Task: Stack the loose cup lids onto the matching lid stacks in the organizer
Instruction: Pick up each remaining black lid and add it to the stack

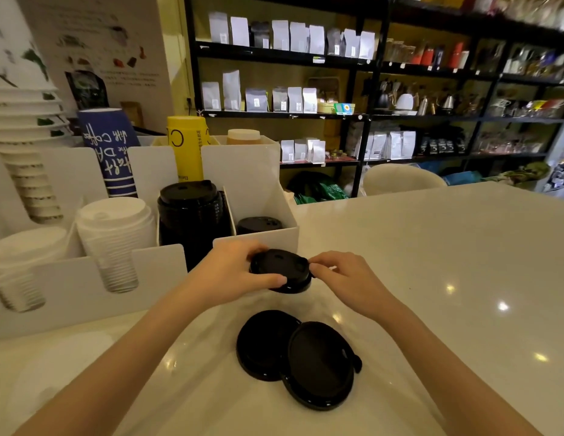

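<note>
Head view. Both hands meet over the counter (431,247), just in front of the organizer (258,243). The left hand (233,272) is curled round the left rim of a black lid (282,269), thumb along its near edge and fingers over the far side. The right hand (340,272) pinches the right rim with thumb and fingertips. The lid is held dome up, slightly tilted and clear of the counter; whether it is one lid or a few nested cannot be told.

Two more black lids (293,357) lie on the counter nearer the person, undersides up, the right one overlapping the left. They are not touched.

The organizer stands at the counter's far left. Its compartments, from the left, hold white lids (117,221), a tall black stack (189,212) and, in the rightmost bay, a short black stack (258,223) sunk below the front wall. Paper cups (109,146) stand in the rear bays.

Governing relation: the held lid sits directly before the rightmost bay, with the short stack just beyond and slightly left of it, behind the front wall. The tall stack lies further left and higher. The left hand is on the organizer side and nearer both stacks. A lid has no long axis; dome orientation matters, and it matches the stacks.

Judgement: which black stack matches cannot be settled by size here. The lid would need to go up over the front wall, then down square.
</note>
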Motion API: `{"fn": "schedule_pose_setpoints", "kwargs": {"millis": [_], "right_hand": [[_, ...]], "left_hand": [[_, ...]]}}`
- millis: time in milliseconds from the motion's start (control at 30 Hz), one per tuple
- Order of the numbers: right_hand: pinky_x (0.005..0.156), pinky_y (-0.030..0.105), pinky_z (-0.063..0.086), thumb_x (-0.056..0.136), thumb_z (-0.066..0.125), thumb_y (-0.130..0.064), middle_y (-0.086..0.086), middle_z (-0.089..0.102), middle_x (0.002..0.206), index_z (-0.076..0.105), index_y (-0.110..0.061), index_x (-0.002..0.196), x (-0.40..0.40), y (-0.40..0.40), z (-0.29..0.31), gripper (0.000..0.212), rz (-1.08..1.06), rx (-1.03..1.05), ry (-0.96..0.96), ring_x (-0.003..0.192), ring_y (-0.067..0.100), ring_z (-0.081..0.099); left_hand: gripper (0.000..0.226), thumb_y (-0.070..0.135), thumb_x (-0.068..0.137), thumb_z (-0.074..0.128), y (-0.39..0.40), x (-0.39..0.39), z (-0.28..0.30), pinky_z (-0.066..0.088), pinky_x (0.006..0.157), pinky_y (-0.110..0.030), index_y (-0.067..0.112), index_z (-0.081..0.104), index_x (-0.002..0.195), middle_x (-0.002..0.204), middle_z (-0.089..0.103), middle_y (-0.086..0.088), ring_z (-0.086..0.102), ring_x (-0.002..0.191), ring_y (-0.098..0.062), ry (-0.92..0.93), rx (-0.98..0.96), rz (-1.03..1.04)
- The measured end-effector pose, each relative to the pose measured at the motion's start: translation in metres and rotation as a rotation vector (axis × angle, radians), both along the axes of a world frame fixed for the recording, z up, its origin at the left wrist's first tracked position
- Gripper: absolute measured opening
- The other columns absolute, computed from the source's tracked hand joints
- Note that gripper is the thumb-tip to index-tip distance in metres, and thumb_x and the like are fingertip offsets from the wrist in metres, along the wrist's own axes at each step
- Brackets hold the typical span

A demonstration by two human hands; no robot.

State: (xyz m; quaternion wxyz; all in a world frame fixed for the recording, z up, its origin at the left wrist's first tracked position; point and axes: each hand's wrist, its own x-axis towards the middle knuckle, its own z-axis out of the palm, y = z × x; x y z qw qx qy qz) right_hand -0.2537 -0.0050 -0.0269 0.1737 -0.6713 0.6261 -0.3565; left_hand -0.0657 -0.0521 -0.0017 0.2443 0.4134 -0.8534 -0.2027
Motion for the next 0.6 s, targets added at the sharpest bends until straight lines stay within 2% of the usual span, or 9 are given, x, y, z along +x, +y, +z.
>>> {"fn": "schedule_pose_setpoints", "kwargs": {"millis": [67, 133, 200, 300, 433, 533, 600], "right_hand": [[0.073, 0.016, 0.040, 0.090, 0.046, -0.021, -0.001, 0.067, 0.100, 0.068, -0.016, 0.105, 0.002, -0.002, 0.013, 0.027, -0.002, -0.035, 0.001, 0.090, 0.009, 0.055], [0.077, 0.022, 0.040, 0.091, 0.046, -0.021, 0.000, 0.067, 0.097, 0.068, -0.015, 0.102, 0.006, -0.003, 0.028, 0.026, 0.003, -0.068, 0.004, 0.090, 0.012, 0.057], [0.077, 0.024, 0.044, 0.090, 0.047, -0.022, 0.004, 0.070, 0.097, 0.069, -0.013, 0.100, 0.012, -0.007, 0.044, 0.025, 0.015, -0.136, -0.007, 0.091, 0.015, 0.060], [0.072, 0.017, 0.041, 0.090, 0.047, -0.022, 0.009, 0.069, 0.092, 0.070, -0.011, 0.096, 0.026, -0.018, 0.068, 0.026, 0.019, -0.243, -0.025, 0.088, 0.016, 0.059], [0.069, 0.011, 0.037, 0.090, 0.047, -0.024, 0.002, 0.064, 0.091, 0.068, -0.012, 0.101, 0.049, -0.042, 0.086, 0.026, 0.006, -0.344, -0.086, 0.081, 0.005, 0.053], [0.062, 0.003, 0.037, 0.090, 0.047, -0.024, 0.000, 0.064, 0.087, 0.068, -0.013, 0.098, 0.069, -0.055, 0.091, 0.026, 0.045, -0.380, -0.230, 0.078, 0.000, 0.052], [0.063, -0.001, 0.035, 0.091, 0.044, -0.025, 0.002, 0.066, 0.090, 0.068, -0.012, 0.098, 0.081, -0.060, 0.090, 0.028, 0.085, -0.375, -0.357, 0.081, 0.000, 0.053]], "left_hand": [[0.053, 0.044, 0.067, 0.069, 0.001, 0.006, 0.011, 0.044, 0.074, -0.014, 0.024, 0.057, 0.115, 0.104, 0.064, 0.005, 0.056, 0.095, -0.007, 0.040, -0.043, 0.024], [0.055, 0.046, 0.065, 0.069, 0.001, 0.012, 0.021, 0.044, 0.079, -0.019, 0.022, 0.059, 0.114, 0.104, 0.066, 0.004, 0.055, 0.094, -0.005, 0.090, -0.080, 0.058], [0.055, 0.045, 0.065, 0.070, 0.000, 0.018, 0.032, 0.043, 0.078, -0.018, 0.021, 0.061, 0.113, 0.099, 0.065, 0.006, 0.056, 0.088, -0.002, 0.147, -0.112, 0.091], [0.057, 0.044, 0.064, 0.070, -0.002, 0.029, 0.045, 0.044, 0.073, -0.015, 0.018, 0.061, 0.113, 0.094, 0.062, 0.008, 0.057, 0.080, 0.000, 0.278, -0.122, 0.152], [0.055, 0.039, 0.064, 0.071, -0.005, 0.042, 0.056, 0.048, 0.078, -0.020, 0.018, 0.060, 0.114, 0.100, 0.063, 0.004, 0.062, 0.091, -0.012, 0.474, -0.120, 0.238], [0.053, 0.035, 0.064, 0.072, -0.013, 0.054, 0.060, 0.050, 0.085, -0.024, 0.017, 0.061, 0.113, 0.107, 0.067, 0.000, 0.063, 0.099, -0.013, 0.638, -0.130, 0.287], [0.052, 0.033, 0.065, 0.073, -0.020, 0.061, 0.059, 0.049, 0.090, -0.028, 0.016, 0.061, 0.113, 0.110, 0.067, -0.003, 0.062, 0.102, -0.015, 0.670, -0.165, 0.326]]}}
